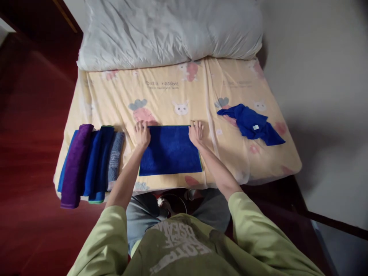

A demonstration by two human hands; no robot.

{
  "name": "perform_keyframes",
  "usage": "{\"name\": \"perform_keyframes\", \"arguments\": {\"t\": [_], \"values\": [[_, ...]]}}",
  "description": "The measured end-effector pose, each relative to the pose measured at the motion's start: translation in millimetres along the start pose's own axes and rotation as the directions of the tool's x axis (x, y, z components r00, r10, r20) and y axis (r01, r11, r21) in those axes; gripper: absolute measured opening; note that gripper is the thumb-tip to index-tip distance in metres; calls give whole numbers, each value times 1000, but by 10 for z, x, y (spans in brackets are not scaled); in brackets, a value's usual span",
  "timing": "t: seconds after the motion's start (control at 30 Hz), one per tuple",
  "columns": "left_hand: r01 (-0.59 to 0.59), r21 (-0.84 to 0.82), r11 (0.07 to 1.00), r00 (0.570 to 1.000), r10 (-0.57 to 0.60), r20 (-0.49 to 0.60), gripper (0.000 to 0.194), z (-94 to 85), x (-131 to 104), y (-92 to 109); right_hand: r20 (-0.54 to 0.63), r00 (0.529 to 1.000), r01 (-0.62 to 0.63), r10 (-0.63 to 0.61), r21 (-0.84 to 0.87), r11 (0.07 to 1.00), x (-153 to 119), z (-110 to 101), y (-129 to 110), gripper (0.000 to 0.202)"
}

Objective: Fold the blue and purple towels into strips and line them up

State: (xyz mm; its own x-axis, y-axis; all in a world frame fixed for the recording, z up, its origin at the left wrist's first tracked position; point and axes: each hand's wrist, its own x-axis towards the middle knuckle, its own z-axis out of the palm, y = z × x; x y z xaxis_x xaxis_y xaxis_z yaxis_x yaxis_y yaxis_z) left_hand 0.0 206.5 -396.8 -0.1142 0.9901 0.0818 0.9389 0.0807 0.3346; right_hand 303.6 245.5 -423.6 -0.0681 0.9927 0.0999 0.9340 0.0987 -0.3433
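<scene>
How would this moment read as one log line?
blue cloth: flat on sheet | left hand: far left corner | right hand: far right corner

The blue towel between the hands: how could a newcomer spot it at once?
Start with the yellow rabbit-print bedsheet and look along its near edge. There the left hand and right hand touch the far corners of the blue towel. It lies as a flat rectangle, unlike the narrow towel bundles leftward and the crumpled blue cloth rightward.
</scene>
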Motion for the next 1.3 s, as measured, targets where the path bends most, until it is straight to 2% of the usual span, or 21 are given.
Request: {"name": "perform_keyframes", "arguments": {"t": [0.1, 0.17, 0.27, 0.47, 0.6, 0.77, 1.03, 1.17, 1.23, 1.3], "values": [[-166, -61, 984, 980, 172, 100, 58, 235, -289, 235, 55, 976, 209, -212, 50, 977, -306, 195, -270, 54], [-169, -81, 982, 974, 179, 139, 62, 376, -413, 288, 117, 957, 260, -267, 72, 963, -448, 307, -353, 57], [-127, -70, 989, 983, 135, 123, 66, 500, -471, 267, 138, 958, 241, -252, 95, 966, -521, 404, -358, 60], [-133, -65, 989, 980, 141, 139, 66, 504, -433, 222, 183, 954, 226, -238, 85, 971, -468, 381, -330, 61], [-206, -104, 973, 964, 220, 151, 65, 462, -404, 104, 239, 936, 251, -257, 57, 966, -459, 248, -140, 64], [-258, -96, 961, 959, 266, 95, 65, 516, -355, -47, 180, 962, 207, -204, 5, 978, -478, 144, 203, 67], [-261, -110, 959, 957, 272, 104, 65, 596, -297, -90, 181, 961, 216, -209, -20, 976, -436, 198, 261, 67], [-265, -120, 957, 956, 277, 94, 64, 493, -324, 5, 170, 967, 199, -189, -46, 979, -447, 120, 83, 67], [-243, -123, 962, 965, 253, 70, 62, 442, -476, 163, 161, 974, 169, -160, -47, 984, -583, 109, -152, 68], [-221, -124, 967, 972, 228, 48, 61, 444, -737, 357, 176, 973, 156, -148, -28, 987, -830, 164, -430, 69]]}}
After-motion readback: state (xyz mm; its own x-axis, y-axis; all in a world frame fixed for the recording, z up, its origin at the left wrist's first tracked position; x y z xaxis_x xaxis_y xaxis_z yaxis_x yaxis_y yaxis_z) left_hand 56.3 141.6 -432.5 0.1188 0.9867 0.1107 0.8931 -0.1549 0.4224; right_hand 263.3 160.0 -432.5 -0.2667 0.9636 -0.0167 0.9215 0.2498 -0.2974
